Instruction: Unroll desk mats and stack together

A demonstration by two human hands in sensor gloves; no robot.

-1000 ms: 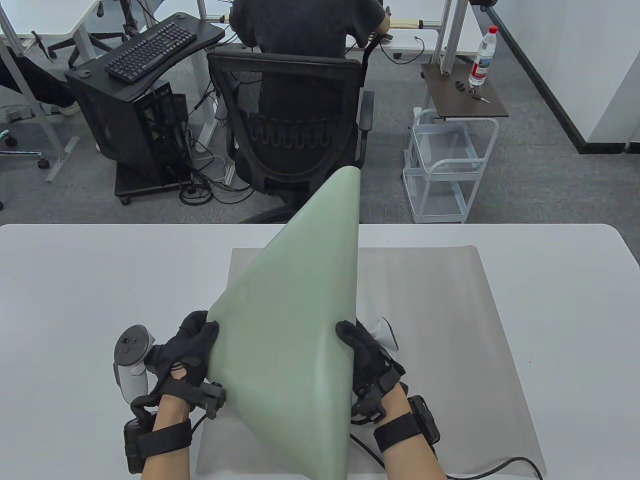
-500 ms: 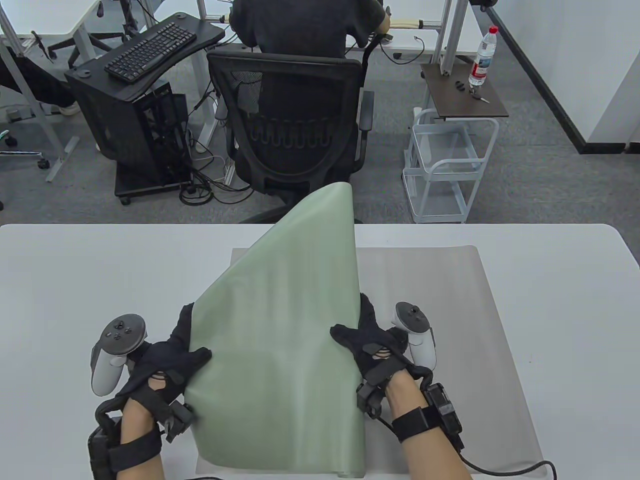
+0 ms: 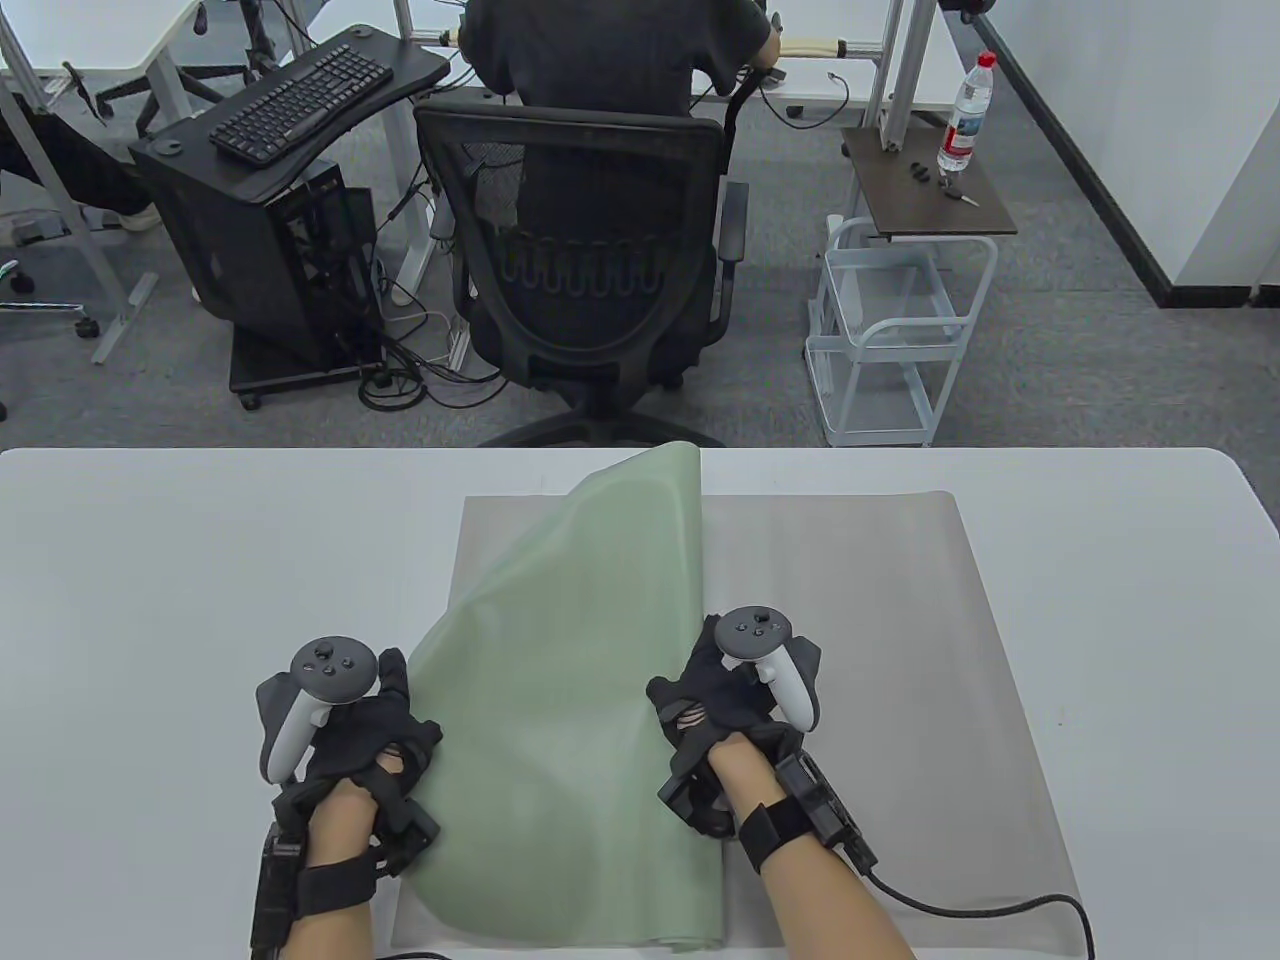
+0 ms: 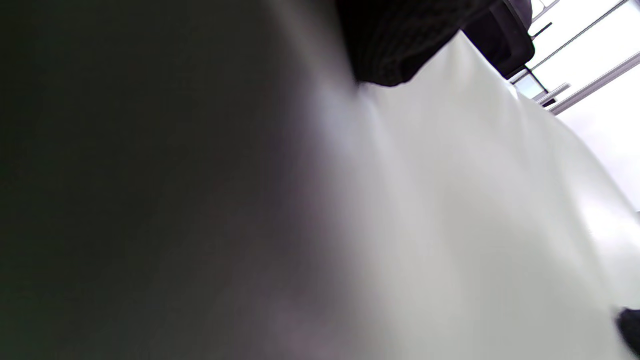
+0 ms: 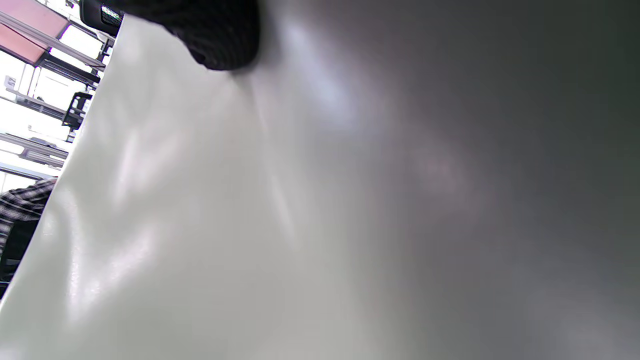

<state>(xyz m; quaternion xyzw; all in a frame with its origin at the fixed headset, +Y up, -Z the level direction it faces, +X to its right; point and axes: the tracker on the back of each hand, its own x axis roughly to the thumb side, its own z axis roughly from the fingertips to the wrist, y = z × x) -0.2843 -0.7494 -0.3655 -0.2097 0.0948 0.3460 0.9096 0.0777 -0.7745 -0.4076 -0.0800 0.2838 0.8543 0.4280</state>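
1. The left hand (image 3: pixel 345 725) grips the left edge of the green mat (image 3: pixel 570 700), thumb on top of the sheet and fingers hidden under it. The tracker (image 3: pixel 315 690) sits on the back of the hand.
2. The right hand (image 3: pixel 725 690) holds the mat's right edge; how its fingers wrap the sheet cannot be told from the table view. In the right wrist view one dark fingertip (image 5: pixel 220 35) presses against the pale sheet (image 5: pixel 200 225), and the left wrist view shows a gloved finger (image 4: pixel 395 45) on the same pale surface (image 4: pixel 475 225).
3. No writing or brand can be read on either mat or on the gloves.
4. The green mat lies over the left half of the grey mat (image 3: pixel 860 680), its near edge close to the table's near edge. It is not flat: the far end curls up and reaches about the table's far edge, and the left side bulges in a soft wave. Its surface is plain, smooth, pale sage.
5. The grey mat lies flat at the middle of the white table (image 3: pixel 160 600), its right half uncovered. Bare tabletop extends well to the left and right of both mats.
6. Beyond the far edge stand a black office chair (image 3: pixel 580 250), a white wire cart (image 3: pixel 890 330) and a water bottle (image 3: pixel 965 110) whose label is too small to read.
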